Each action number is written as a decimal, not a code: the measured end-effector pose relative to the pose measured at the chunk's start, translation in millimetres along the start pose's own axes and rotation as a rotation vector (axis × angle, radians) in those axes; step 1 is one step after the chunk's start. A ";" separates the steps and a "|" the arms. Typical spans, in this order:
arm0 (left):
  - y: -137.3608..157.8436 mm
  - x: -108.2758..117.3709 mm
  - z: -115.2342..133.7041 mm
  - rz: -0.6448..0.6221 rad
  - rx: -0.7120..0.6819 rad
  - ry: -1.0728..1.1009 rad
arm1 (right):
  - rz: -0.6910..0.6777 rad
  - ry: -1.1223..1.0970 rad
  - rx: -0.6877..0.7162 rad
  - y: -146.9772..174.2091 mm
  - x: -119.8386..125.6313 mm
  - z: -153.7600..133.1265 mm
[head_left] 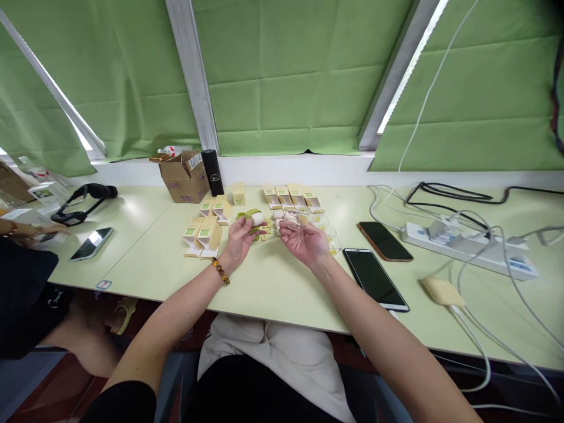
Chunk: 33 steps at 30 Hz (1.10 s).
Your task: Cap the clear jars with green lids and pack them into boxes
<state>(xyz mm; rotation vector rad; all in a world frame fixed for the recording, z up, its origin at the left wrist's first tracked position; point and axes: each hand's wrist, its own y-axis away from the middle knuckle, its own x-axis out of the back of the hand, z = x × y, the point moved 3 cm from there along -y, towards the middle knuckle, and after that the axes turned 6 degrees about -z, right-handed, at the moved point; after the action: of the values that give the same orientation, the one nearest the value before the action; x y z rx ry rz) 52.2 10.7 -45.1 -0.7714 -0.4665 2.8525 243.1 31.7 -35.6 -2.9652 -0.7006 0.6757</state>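
Observation:
My left hand [238,242] is closed around a small white rounded piece [257,219] with a green band or sleeve beside it. My right hand [311,242] pinches a clear plastic piece [291,224], whose exact shape I cannot make out. Both hands hover over the table, a short way apart. Several more white rounded pieces [277,216] lie just behind the right fingers. Clear plastic shells [332,230] are spread to the right of that hand. Small yellowish parts [265,237] lie between the hands. Cream cartons with green labels [208,236] stand left of my left hand.
Another row of cartons [293,198] stands farther back. A cardboard box [185,179] and black bottle [212,171] are by the wall. Two phones [376,279], a power strip [467,249] and loose cables lie right. At left are a headset [83,202] and a person's hand [42,230].

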 end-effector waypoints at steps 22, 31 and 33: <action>-1.9 3.1 0.8 0.025 -0.085 -0.050 | 0.089 0.319 0.330 -0.6 -8.6 1.6; -1.6 2.1 2.9 -0.019 -0.113 -0.107 | 0.078 0.441 0.284 -5.2 -6.8 12.7; -1.3 1.8 1.5 -0.053 -0.103 -0.125 | 0.043 0.444 0.253 -5.7 -8.3 15.4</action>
<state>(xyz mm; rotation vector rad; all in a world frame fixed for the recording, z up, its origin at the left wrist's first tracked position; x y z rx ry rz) 49.9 11.9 -44.2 -0.5888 -0.6449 2.8574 227.6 32.0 -45.6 -2.7510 -0.4760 0.0825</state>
